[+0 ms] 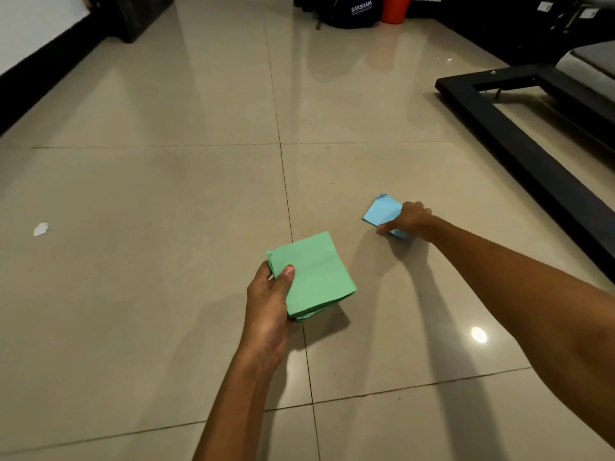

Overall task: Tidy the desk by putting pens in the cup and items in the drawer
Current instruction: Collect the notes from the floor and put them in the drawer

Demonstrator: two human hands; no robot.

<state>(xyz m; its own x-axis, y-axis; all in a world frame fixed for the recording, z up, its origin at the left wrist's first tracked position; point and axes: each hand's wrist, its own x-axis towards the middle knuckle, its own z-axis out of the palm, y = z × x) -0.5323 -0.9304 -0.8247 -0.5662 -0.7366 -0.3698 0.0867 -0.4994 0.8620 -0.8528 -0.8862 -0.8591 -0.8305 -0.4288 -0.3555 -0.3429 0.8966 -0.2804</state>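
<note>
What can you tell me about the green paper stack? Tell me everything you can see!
The green paper stack is a pile of many thin square sheets, mint green and plain on top. Its edges look a bit uneven at the near side. The left hand holds it by its left edge, thumb pressed on top, fingers hidden beneath. It sits tilted above the shiny tiled floor, casting a shadow below. Nothing else touches it.

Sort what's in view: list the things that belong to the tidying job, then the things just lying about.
Job: green paper stack held in left hand; blue paper gripped by right hand.

Lying about: white scrap, black frame, dark bag, orange container.
</note>
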